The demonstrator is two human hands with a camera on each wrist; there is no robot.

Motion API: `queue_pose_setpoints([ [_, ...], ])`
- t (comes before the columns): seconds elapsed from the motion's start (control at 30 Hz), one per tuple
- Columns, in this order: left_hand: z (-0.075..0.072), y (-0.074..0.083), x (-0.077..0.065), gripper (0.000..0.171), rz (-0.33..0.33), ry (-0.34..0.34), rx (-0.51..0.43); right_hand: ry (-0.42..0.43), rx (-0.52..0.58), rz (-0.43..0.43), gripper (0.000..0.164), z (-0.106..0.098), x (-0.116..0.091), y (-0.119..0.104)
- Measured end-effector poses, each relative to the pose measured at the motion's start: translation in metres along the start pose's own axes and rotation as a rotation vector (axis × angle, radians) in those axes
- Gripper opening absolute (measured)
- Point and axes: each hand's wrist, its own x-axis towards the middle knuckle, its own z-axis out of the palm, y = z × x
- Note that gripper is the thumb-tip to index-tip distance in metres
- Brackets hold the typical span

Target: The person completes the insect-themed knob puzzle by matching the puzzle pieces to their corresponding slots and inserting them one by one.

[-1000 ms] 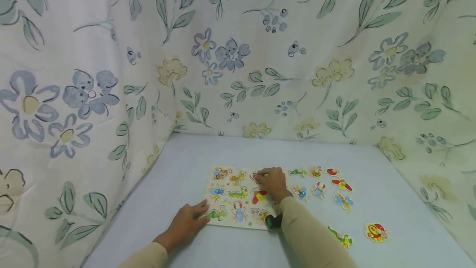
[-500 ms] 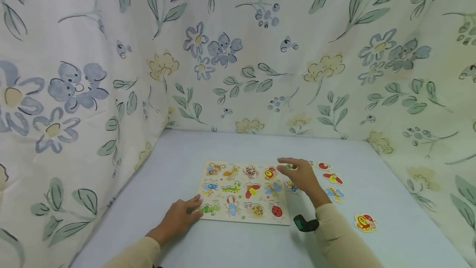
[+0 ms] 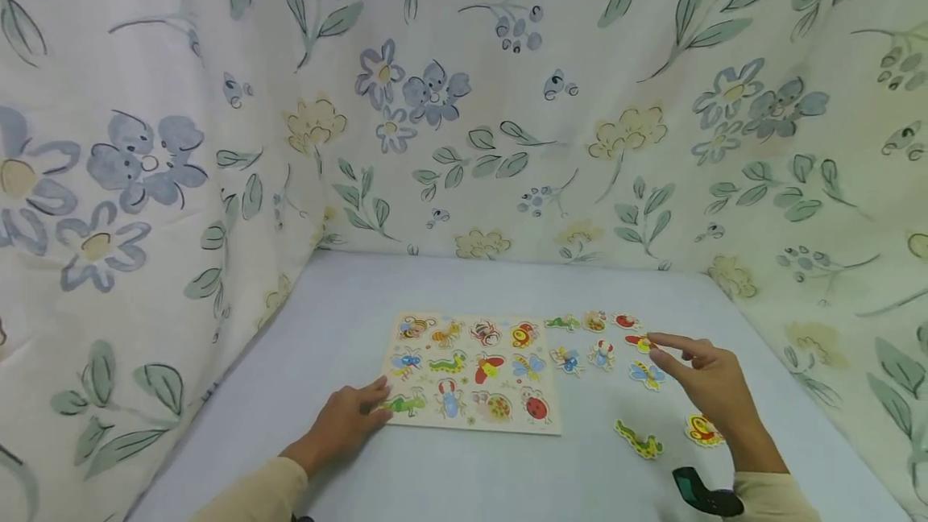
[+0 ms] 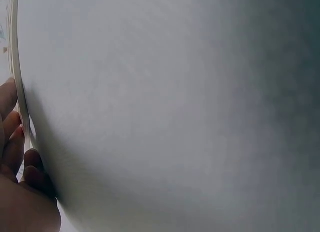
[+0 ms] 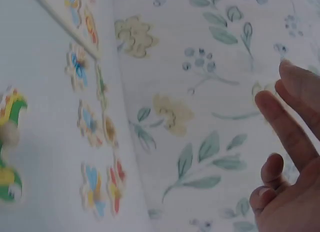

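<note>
On the desk [image 3: 493, 486], toward 3 o'clock from the puzzle board [image 3: 471, 373], a red-winged piece [image 3: 638, 341], partly covered by the right grip [image 3: 714, 389] in the head view. Holds nothing there, with thumb and forefinger parted; looks apart from every piece in the right wrist view. Nearby at 6 o'clock, a dragonfly piece [image 3: 647, 375]. Toward 4 o'clock from the board, a caterpillar piece [image 3: 640, 440] and a red-and-yellow piece [image 3: 699, 430], overlapped by the right grip. Shows only from the right wrist: a pale, blurred knob [image 5: 9, 134] on the caterpillar piece, cut off at the left. At the board's 8 o'clock corner, the left grip [image 3: 341, 425]. Rests fingers against the edge; leaves unclear, even from the left wrist, whether pinching. Beyond, at 12 o'clock, flowered cloth [image 3: 478, 192].
</note>
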Motion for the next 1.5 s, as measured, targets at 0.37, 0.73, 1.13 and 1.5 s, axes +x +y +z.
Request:
queue_pose_setpoints([
  [0.37, -0.007, -0.001, -0.004, 0.044, -0.087, 0.004, 0.002, 0.058, -0.053, 0.148, 0.039, -0.034, -0.027, 0.049],
  [0.73, -0.004, -0.004, -0.002, 0.046, -0.118, -0.001, -0.008, 0.008, -0.076, 0.249, 0.042, -0.037, -0.044, 0.085],
  [1.13, 0.000, -0.001, 0.002, 0.047, -0.123, -0.014, -0.008, -0.100, -0.033, 0.446, 0.055, -0.035, -0.053, 0.111],
  [1.5, 0.002, 0.002, 0.004, 0.046, -0.117, -0.025, -0.004, -0.180, -0.057, 0.491, 0.055, -0.035, -0.056, 0.123],
])
